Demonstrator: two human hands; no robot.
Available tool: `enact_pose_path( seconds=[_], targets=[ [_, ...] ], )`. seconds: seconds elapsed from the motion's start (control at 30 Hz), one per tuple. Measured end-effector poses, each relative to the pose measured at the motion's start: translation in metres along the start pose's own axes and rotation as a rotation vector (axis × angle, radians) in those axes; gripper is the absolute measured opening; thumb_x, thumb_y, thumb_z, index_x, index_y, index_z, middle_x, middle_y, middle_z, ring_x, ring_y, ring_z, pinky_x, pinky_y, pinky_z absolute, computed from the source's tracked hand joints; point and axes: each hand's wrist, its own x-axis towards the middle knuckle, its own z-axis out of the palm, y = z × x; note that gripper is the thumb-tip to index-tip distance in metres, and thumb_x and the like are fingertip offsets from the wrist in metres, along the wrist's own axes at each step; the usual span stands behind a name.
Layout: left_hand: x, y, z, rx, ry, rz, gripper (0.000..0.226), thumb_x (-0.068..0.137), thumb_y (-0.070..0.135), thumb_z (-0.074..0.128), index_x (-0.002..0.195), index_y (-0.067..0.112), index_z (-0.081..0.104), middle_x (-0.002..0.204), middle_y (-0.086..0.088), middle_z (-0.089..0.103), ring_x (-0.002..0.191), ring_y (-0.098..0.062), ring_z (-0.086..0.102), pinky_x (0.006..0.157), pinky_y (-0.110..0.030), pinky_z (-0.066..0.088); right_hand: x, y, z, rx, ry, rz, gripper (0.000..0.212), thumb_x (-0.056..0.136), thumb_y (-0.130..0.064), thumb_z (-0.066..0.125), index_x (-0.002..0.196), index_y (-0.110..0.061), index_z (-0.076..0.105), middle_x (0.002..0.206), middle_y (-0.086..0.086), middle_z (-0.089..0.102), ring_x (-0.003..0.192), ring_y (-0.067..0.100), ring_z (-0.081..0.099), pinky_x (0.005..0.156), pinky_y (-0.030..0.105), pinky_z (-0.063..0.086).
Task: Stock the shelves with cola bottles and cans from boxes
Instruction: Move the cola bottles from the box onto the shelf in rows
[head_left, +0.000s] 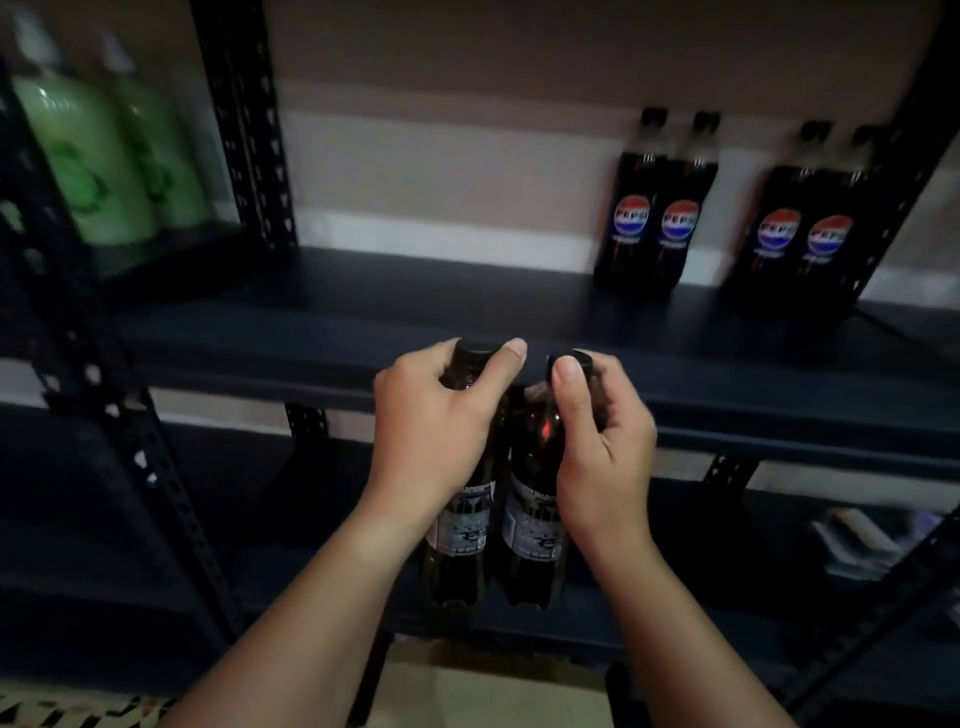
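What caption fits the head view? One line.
Left hand and right hand each lift a cola bottle toward the shelf.

Dark glossy plastic on both cola bottles (530, 525), each with a matt black cap (475, 347) and a paper-looking printed label (462, 519). The shelf (311, 332) reads as dark matt board on perforated black metal uprights (249, 119). Down below, plain brown cardboard box (493, 696), dull and smooth

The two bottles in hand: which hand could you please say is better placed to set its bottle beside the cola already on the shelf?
Probably the right hand: its bottle is nearer the four cola bottles at the shelf's right end.
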Motion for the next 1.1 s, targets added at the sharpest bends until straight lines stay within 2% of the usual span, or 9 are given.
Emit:
enact_pose_path(
  seconds=[0.1, 0.17, 0.43, 0.5, 0.67, 0.83, 0.93, 1.1],
  targets=[
    [0.034, 0.049, -0.014, -0.015, -0.017, -0.013, 0.039, 0.091, 0.045, 0.074, 0.070, 0.012, 0.074, 0.064, -0.001, 0.071, 0.065, -0.018, 0.069, 0.064, -0.035, 0.052, 0.036, -0.048, 0.009, 0.003, 0.004, 0.005, 0.022, 0.101, -0.037, 0.056, 0.094, -0.018, 0.065, 0.074, 0.014, 0.066, 0.068, 0.033, 0.061, 0.064, 0.042, 0.050],
    [0.056, 0.075, -0.022, -0.016, -0.013, -0.027, 0.041, 0.090, 0.047, 0.074, 0.071, 0.011, 0.074, 0.066, -0.002, 0.072, 0.068, -0.022, 0.071, 0.067, -0.040, 0.054, 0.059, -0.075, 0.016, 0.003, 0.003, 0.012, 0.021, 0.102, -0.033, 0.056, 0.094, -0.016, 0.065, 0.074, 0.015, 0.065, 0.067, 0.034, 0.060, 0.063, 0.042, 0.050],
    [0.115, 0.127, -0.034, -0.022, 0.009, -0.022, 0.040, 0.090, 0.045, 0.073, 0.073, 0.009, 0.073, 0.068, -0.006, 0.072, 0.071, -0.028, 0.068, 0.071, -0.043, 0.054, 0.121, -0.126, 0.039, 0.010, 0.008, 0.022, 0.021, 0.101, -0.034, 0.057, 0.091, -0.018, 0.066, 0.074, 0.015, 0.066, 0.068, 0.035, 0.062, 0.063, 0.041, 0.050],
    [0.124, 0.127, -0.033, -0.023, 0.018, -0.010, 0.044, 0.089, 0.048, 0.072, 0.073, 0.007, 0.072, 0.069, -0.009, 0.071, 0.072, -0.030, 0.067, 0.071, -0.044, 0.054, 0.130, -0.127, 0.043, 0.019, 0.022, 0.023, 0.024, 0.100, -0.036, 0.058, 0.090, -0.017, 0.067, 0.073, 0.015, 0.066, 0.065, 0.029, 0.062, 0.062, 0.039, 0.050],
    [0.141, 0.118, -0.026, -0.021, 0.040, -0.005, 0.045, 0.088, 0.049, 0.071, 0.072, 0.007, 0.071, 0.068, -0.009, 0.070, 0.071, -0.029, 0.067, 0.070, -0.043, 0.054, 0.147, -0.114, 0.050, 0.019, 0.018, 0.031, 0.021, 0.102, -0.024, 0.059, 0.087, -0.011, 0.065, 0.070, 0.015, 0.061, 0.059, 0.009, 0.054, 0.059, 0.026, 0.045],
    [0.157, 0.102, -0.017, -0.027, 0.062, -0.006, 0.039, 0.092, 0.039, 0.073, 0.069, 0.008, 0.068, 0.063, -0.008, 0.067, 0.067, -0.029, 0.064, 0.066, -0.041, 0.052, 0.159, -0.092, 0.058, 0.017, 0.009, 0.041, 0.021, 0.102, -0.024, 0.059, 0.086, -0.013, 0.066, 0.069, 0.015, 0.062, 0.059, 0.016, 0.056, 0.059, 0.030, 0.047],
    [0.164, 0.092, -0.011, -0.028, 0.081, -0.026, 0.037, 0.092, 0.034, 0.075, 0.065, 0.010, 0.066, 0.060, -0.005, 0.064, 0.064, -0.027, 0.061, 0.064, -0.038, 0.050, 0.167, -0.079, 0.063, 0.016, 0.010, 0.041, 0.027, 0.100, -0.034, 0.060, 0.084, -0.013, 0.065, 0.068, 0.014, 0.062, 0.058, 0.016, 0.057, 0.057, 0.031, 0.047],
    [0.177, 0.075, -0.003, -0.013, 0.072, -0.027, 0.037, 0.092, 0.038, 0.075, 0.066, 0.013, 0.067, 0.061, -0.001, 0.067, 0.063, -0.021, 0.064, 0.064, -0.034, 0.052, 0.177, -0.060, 0.069, 0.032, 0.036, 0.056, 0.033, 0.095, -0.042, 0.060, 0.084, -0.012, 0.066, 0.071, 0.014, 0.064, 0.061, 0.026, 0.061, 0.060, 0.036, 0.051]
  ],
)
